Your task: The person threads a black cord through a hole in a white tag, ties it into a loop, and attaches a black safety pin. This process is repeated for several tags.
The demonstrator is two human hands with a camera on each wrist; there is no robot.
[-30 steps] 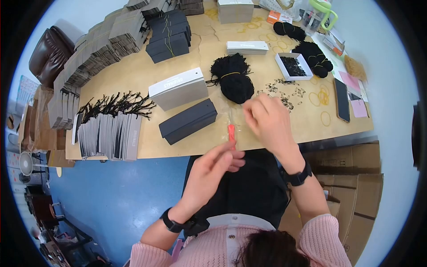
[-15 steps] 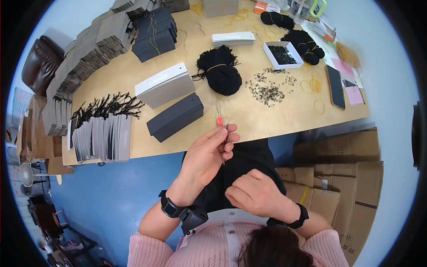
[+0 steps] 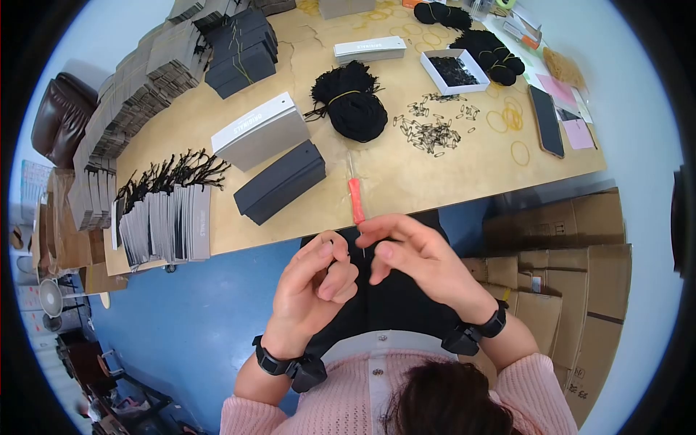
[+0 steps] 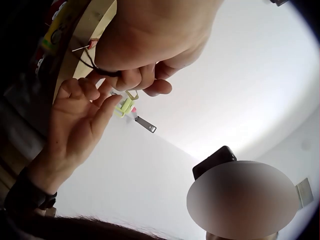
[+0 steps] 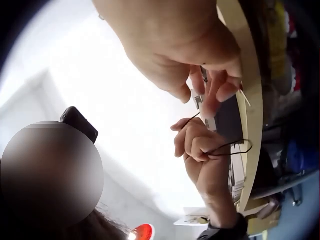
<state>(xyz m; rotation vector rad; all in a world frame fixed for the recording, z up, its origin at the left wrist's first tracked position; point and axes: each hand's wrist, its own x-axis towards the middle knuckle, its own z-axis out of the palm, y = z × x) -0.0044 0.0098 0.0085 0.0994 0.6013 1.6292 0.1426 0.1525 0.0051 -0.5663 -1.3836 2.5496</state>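
My left hand (image 3: pixel 317 284) is raised just off the table's front edge, its fingers curled on a thin black cord (image 5: pixel 239 144). In the right wrist view the cord makes a loop beside that hand, and a short end stands up from its fingers. Close on the right is my right hand (image 3: pixel 419 259), its thumb and fingers parted and turned toward the left hand. Just beyond the hands lies a red-handled tool (image 3: pixel 354 197) with a thin shaft, its handle at the table edge.
Small black metal clips (image 3: pixel 433 134) are scattered right of a black cord bundle (image 3: pixel 357 116). A white box (image 3: pixel 471 88) holds more small dark pieces. Dark tags (image 3: pixel 283 185) and grey tags (image 3: pixel 264 138) stand left. Corded tags (image 3: pixel 170 225) stand at far left; a phone (image 3: pixel 545 122) lies right.
My right hand went from above the clips down toward my lap, then came up beside the left hand. The left hand moved left and slightly nearer me, off the red handle.
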